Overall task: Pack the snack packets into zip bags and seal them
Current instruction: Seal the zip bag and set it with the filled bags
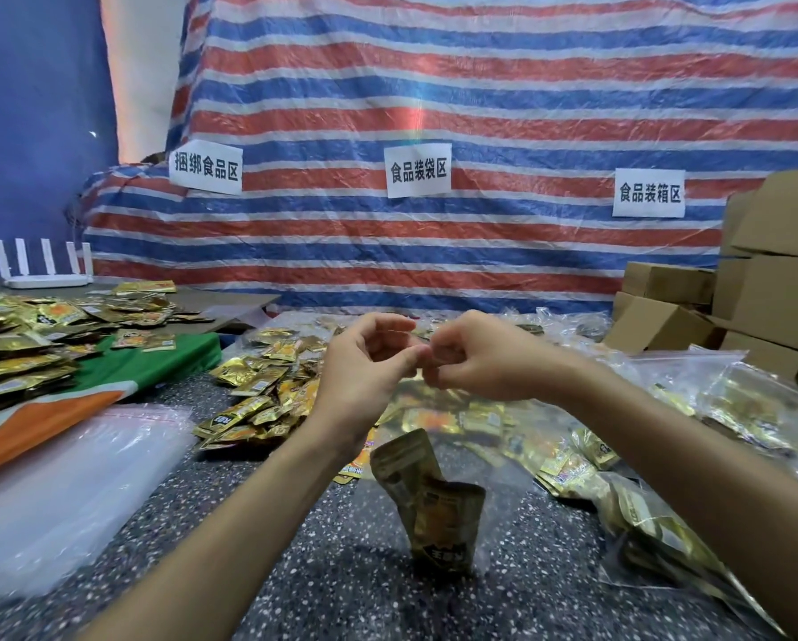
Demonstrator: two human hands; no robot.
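The left hand (pixel 369 363) and right hand (pixel 476 358) each keep a narrow pinching grip on the top of the clear zip bag (pixel 488 541). Snack packets (pixel 439 511) stand inside it near the desk's (pixel 295 571) front edge.

My fingers (pixel 439 358) cover the seal of the clear zip bag (pixel 434 423). Print on its packets (pixel 443 525) is blurred, and the cardboard boxes (pixel 776 298) run off the right edge.

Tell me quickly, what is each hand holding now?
Left hand: pinches the top edge of the clear zip bag.
Right hand: pinches the same edge.
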